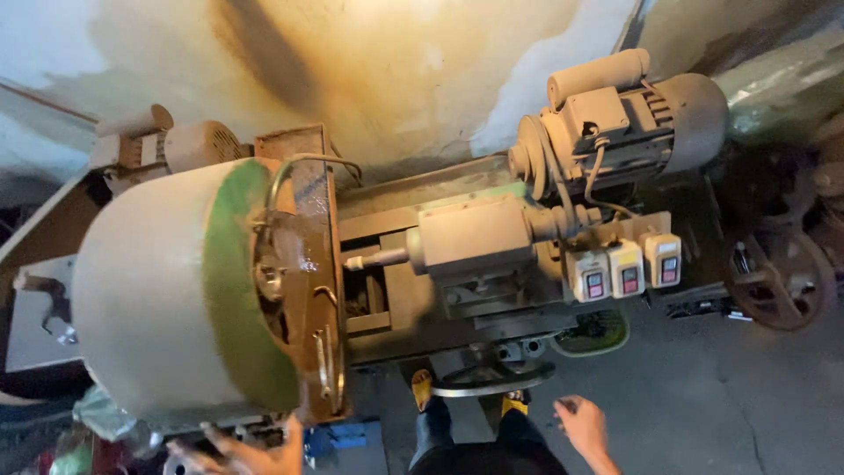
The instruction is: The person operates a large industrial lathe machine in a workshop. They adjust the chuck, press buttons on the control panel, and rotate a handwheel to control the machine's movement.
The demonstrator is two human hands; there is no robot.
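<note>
My left hand is at the bottom left, fingers spread, just under the big cream drum housing with a green rim; it holds nothing that I can see. My right hand hangs free at the bottom right, fingers loosely curled and empty, a little below and right of the machine's handwheel. My legs and yellow-tipped shoes stand in front of the machine. A spindle points from the grey head toward the drum's rusty face plate.
An electric motor with a belt pulley sits at the upper right. Three switch boxes with red and black buttons hang below it. A rusty spoked wheel lies at the right on the concrete floor. A stained wall runs behind.
</note>
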